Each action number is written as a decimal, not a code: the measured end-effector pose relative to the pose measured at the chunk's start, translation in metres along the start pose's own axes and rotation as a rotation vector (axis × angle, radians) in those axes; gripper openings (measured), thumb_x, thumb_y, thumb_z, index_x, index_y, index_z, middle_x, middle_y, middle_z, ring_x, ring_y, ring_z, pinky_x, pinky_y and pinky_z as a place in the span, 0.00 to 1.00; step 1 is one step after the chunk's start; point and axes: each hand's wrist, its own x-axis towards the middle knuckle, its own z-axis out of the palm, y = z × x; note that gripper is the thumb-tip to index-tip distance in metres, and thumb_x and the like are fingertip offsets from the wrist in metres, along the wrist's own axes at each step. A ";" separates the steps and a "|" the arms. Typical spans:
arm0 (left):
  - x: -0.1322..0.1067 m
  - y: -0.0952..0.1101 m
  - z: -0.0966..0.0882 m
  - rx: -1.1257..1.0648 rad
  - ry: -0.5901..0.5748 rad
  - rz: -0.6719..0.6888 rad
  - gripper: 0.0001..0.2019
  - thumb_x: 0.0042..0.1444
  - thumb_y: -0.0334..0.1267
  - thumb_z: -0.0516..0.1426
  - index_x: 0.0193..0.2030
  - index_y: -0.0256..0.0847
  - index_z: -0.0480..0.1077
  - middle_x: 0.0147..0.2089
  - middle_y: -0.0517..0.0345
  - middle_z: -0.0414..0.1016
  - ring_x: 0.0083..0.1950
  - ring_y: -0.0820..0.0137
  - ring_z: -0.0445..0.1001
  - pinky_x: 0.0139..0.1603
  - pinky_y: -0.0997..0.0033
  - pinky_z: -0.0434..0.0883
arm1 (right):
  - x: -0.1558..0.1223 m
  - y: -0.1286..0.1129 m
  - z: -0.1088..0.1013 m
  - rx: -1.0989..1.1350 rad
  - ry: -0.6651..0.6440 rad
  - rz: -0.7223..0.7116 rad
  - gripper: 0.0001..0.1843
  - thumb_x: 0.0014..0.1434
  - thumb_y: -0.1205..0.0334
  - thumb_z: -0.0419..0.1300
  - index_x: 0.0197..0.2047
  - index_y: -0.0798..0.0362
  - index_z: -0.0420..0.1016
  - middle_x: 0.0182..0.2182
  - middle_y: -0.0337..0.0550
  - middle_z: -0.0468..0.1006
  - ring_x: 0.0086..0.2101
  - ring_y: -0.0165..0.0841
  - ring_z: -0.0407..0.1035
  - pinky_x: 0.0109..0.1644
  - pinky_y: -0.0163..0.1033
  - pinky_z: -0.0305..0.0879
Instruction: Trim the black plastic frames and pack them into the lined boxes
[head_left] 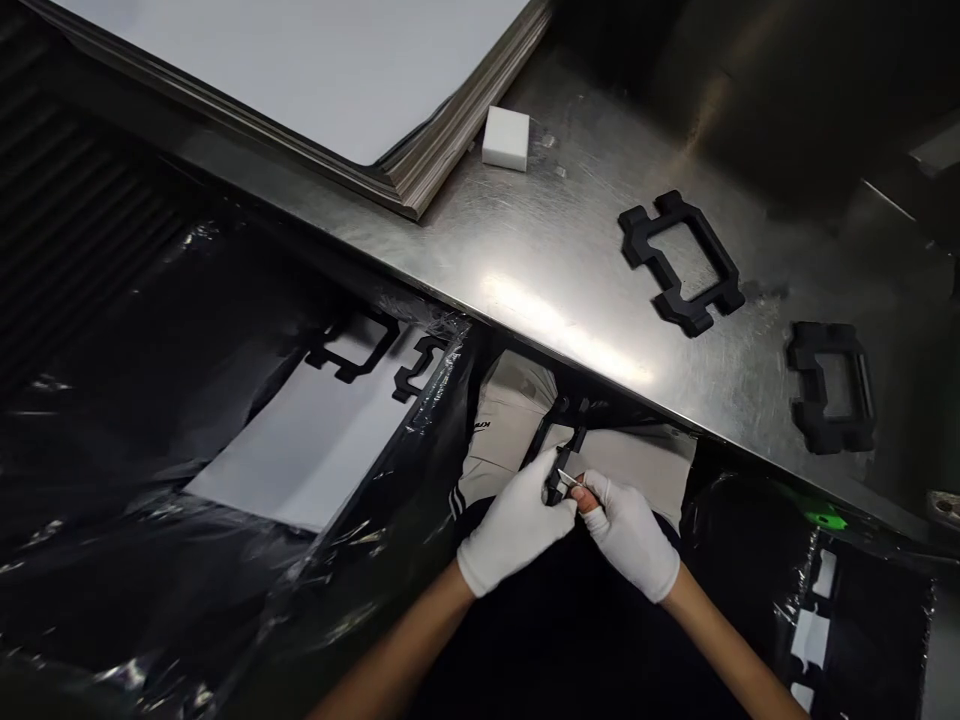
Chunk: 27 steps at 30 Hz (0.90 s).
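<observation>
The left hand point(516, 528) wears a white glove and is closed on a black frame part point(559, 450). It pinches the part at its lower end. The right hand point(631, 533), gloved too, is closed on a small blade point(571, 481). One fingertip pokes out bare through the glove. The blade tip touches the black part just where the two hands meet.

To do this trimming well, I think the left hand should hold the part very still. The blade should move in small, slow strokes, pointed away from the fingers. The bare fingertip sits close to the sharp edge, so it needs care.

The black part is not on the steel table point(525, 260). It is held in the air below the near edge of the table, over the person's lap. It sticks up from the left hand toward that edge, and the right hand is just beside it.

Two more black frames lie on the table. One frame point(679, 262) is near the middle, and another frame point(831, 387) is close to the near edge on the right. A white block point(505, 138) sits by a stack of sheets point(315, 80) at the far left corner. A bin lined with black plastic point(225, 470) stands left of the hands, with more black parts inside.
</observation>
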 end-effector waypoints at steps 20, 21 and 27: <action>0.004 -0.006 0.029 0.242 0.048 -0.005 0.02 0.56 0.33 0.58 0.35 0.43 0.68 0.31 0.65 0.69 0.34 0.71 0.68 0.37 0.71 0.67 | 0.002 0.021 -0.004 -0.087 0.018 0.041 0.22 0.79 0.48 0.46 0.38 0.48 0.72 0.29 0.41 0.80 0.28 0.35 0.74 0.34 0.37 0.59; 0.004 -0.007 0.031 0.262 0.058 -0.001 0.02 0.56 0.34 0.58 0.34 0.43 0.67 0.30 0.65 0.69 0.34 0.71 0.68 0.36 0.71 0.67 | 0.002 0.022 -0.005 -0.074 0.015 0.046 0.22 0.79 0.48 0.45 0.38 0.48 0.72 0.29 0.41 0.80 0.29 0.36 0.75 0.34 0.38 0.60; 0.007 -0.010 0.034 0.218 0.006 -0.001 0.06 0.52 0.31 0.58 0.37 0.40 0.72 0.38 0.58 0.78 0.41 0.65 0.76 0.45 0.66 0.73 | 0.001 0.027 -0.014 -0.043 -0.083 -0.080 0.19 0.78 0.50 0.48 0.45 0.48 0.78 0.37 0.45 0.85 0.34 0.38 0.79 0.38 0.39 0.67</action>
